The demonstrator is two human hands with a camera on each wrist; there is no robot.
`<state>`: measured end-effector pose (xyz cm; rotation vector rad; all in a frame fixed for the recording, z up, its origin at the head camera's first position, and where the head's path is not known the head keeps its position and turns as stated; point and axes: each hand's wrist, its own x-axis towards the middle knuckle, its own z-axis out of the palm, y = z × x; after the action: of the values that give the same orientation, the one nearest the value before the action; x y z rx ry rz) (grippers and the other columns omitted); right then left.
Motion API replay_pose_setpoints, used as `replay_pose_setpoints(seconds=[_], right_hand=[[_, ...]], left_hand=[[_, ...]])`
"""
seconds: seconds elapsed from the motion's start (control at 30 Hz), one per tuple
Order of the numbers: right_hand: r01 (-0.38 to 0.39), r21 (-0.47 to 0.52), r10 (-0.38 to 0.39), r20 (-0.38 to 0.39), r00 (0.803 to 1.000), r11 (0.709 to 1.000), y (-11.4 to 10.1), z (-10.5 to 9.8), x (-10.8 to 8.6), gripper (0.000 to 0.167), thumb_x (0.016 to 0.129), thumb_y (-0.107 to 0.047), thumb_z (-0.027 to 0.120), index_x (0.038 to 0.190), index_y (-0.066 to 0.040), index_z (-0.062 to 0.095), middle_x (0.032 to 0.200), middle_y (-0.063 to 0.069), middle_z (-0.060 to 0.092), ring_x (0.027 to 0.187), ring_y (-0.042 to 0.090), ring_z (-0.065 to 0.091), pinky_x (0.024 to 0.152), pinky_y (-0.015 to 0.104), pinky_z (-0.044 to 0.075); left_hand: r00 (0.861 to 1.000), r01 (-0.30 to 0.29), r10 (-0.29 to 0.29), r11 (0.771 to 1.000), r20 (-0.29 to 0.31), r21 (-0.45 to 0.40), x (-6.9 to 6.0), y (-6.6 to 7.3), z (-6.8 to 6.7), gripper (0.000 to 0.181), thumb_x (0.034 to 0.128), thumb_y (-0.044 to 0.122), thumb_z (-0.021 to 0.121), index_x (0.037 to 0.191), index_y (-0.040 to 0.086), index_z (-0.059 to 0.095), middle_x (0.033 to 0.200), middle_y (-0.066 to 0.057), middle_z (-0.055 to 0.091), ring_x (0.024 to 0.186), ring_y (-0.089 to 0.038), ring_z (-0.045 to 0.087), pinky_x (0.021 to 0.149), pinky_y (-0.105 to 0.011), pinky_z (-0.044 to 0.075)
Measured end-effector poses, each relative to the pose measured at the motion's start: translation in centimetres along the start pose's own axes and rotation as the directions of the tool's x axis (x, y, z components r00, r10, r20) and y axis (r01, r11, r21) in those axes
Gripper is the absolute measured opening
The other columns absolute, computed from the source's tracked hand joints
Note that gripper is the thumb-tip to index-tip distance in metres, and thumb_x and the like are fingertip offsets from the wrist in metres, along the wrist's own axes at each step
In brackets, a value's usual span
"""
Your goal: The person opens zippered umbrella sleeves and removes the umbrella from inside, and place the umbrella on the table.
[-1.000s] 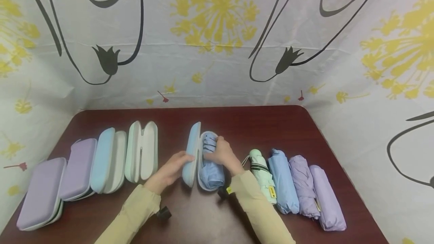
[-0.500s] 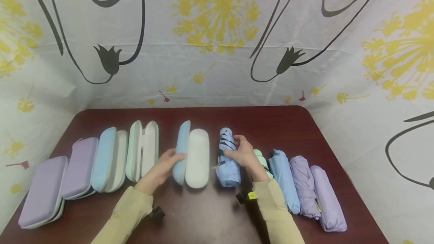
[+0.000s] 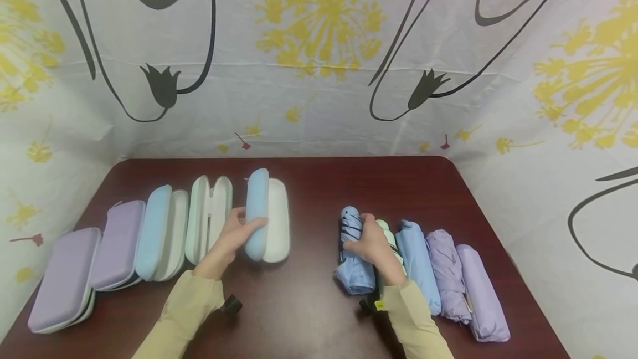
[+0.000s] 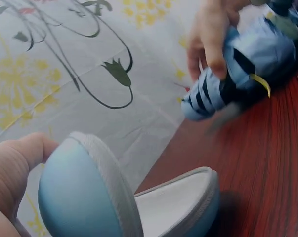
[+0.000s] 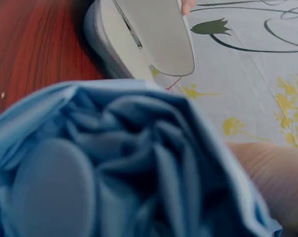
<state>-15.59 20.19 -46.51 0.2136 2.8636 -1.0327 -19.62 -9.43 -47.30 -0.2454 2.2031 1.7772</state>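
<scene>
In the head view my left hand [image 3: 233, 237] grips the raised lid of a light blue zip case [image 3: 279, 220], thumb on its outside. The case stands open with its pale lining bare, also plain in the left wrist view. My right hand [image 3: 375, 245] holds a folded blue umbrella [image 3: 356, 267] with dark stripes, fingers round its upper half. Folds at the umbrella's end fill the right wrist view. Just right of that hand lies a mint green umbrella [image 3: 391, 237], partly hidden by the hand and wrist.
Right of the mint one lie another blue umbrella [image 3: 418, 270] and two lilac umbrellas, the nearer one crumpled [image 3: 447, 276]. At left stand an open mint case [image 3: 219, 204], an open blue case [image 3: 154, 231] and two lilac cases, one at the far left [image 3: 65, 278]. Patterned cloth hangs behind the table.
The blue umbrella has come out of the light blue case and moved right with my right hand. My left hand has shifted the case left and slightly back, toward the open mint one.
</scene>
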Motion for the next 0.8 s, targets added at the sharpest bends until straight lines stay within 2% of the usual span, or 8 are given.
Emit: replay_pose_setpoints(seconds=[0.1,0.17,0.27,0.37,0.43,0.53,0.67,0.8], right_hand=[[-0.003,-0.029,0.003,-0.003,1.0,1.0,0.0,-0.1,-0.1,0.078,0.068,-0.013,0.074,0.13,0.011,0.034,0.112,0.026,0.056,0.099,0.033,0.056,0.08,0.044,0.047],[-0.004,-0.055,0.004,-0.006,1.0,0.998,0.1,-0.2,-0.1,0.078,0.068,-0.014,0.075,0.13,0.011,0.034,0.112,0.027,0.056,0.1,0.034,0.055,0.081,0.045,0.047],[-0.01,-0.093,0.01,-0.008,1.0,0.996,0.4,-0.1,-0.2,0.079,0.069,-0.015,0.076,0.13,0.01,0.033,0.113,0.027,0.053,0.102,0.035,0.053,0.082,0.045,0.046],[-0.004,-0.112,0.003,-0.006,1.0,0.994,0.4,0.0,-0.2,0.079,0.07,-0.016,0.077,0.13,0.01,0.033,0.115,0.028,0.051,0.102,0.035,0.052,0.083,0.046,0.046],[0.008,-0.119,-0.009,-0.003,1.0,0.993,0.4,0.1,-0.2,0.079,0.07,-0.016,0.078,0.13,0.01,0.033,0.116,0.029,0.049,0.102,0.035,0.052,0.083,0.046,0.046],[0.023,-0.137,-0.023,-0.003,1.0,0.99,0.4,0.2,-0.2,0.079,0.07,-0.016,0.079,0.129,0.01,0.034,0.115,0.029,0.048,0.099,0.035,0.052,0.082,0.046,0.046],[0.044,-0.164,-0.047,-0.019,0.999,0.986,0.2,0.2,-0.3,0.076,0.068,-0.016,0.079,0.126,0.011,0.038,0.111,0.028,0.048,0.096,0.035,0.051,0.08,0.046,0.046],[0.078,-0.185,-0.081,-0.012,0.997,0.98,0.1,0.1,-0.5,0.079,0.071,-0.018,0.078,0.131,0.01,0.036,0.116,0.03,0.048,0.102,0.039,0.051,0.083,0.048,0.045]], left_hand=[[0.997,-0.059,0.062,0.995,-0.043,0.077,0.2,0.0,0.3,0.078,0.0812,0.027,0.068,0.137,-0.005,0.024,0.124,-0.026,0.042,0.112,-0.039,0.046,0.092,-0.054,0.041],[0.989,-0.114,0.13,0.978,-0.077,0.175,0.3,0.0,0.5,0.079,0.0788,0.027,0.07,0.136,-0.006,0.027,0.122,-0.027,0.045,0.11,-0.04,0.049,0.089,-0.053,0.043],[0.961,-0.196,0.252,0.912,-0.115,0.361,0.5,-0.1,0.8,0.079,0.0737,0.027,0.074,0.131,-0.009,0.033,0.117,-0.029,0.051,0.104,-0.04,0.053,0.085,-0.051,0.046],[0.941,-0.218,0.316,0.843,-0.124,0.492,0.6,-0.2,1.0,0.08,0.0698,0.03,0.076,0.127,-0.009,0.038,0.114,-0.029,0.052,0.102,-0.039,0.054,0.084,-0.05,0.046],[0.938,-0.207,0.324,0.81,-0.126,0.549,0.6,-0.4,1.2,0.082,0.0685,0.034,0.077,0.126,-0.009,0.039,0.114,-0.029,0.051,0.101,-0.039,0.054,0.082,-0.051,0.047],[0.934,-0.187,0.33,0.779,-0.139,0.598,0.5,-0.6,1.4,0.085,0.0665,0.039,0.077,0.126,-0.008,0.039,0.113,-0.03,0.049,0.098,-0.04,0.053,0.079,-0.053,0.048],[0.926,-0.175,0.344,0.752,-0.152,0.635,0.2,-0.6,1.5,0.089,0.065,0.041,0.077,0.128,-0.008,0.037,0.111,-0.03,0.046,0.094,-0.041,0.053,0.075,-0.053,0.048],[0.934,-0.171,0.331,0.739,-0.13,0.652,-0.4,0.0,1.4,0.085,0.0707,0.039,0.073,0.131,-0.008,0.034,0.115,-0.03,0.043,0.096,-0.041,0.052,0.075,-0.054,0.048]])
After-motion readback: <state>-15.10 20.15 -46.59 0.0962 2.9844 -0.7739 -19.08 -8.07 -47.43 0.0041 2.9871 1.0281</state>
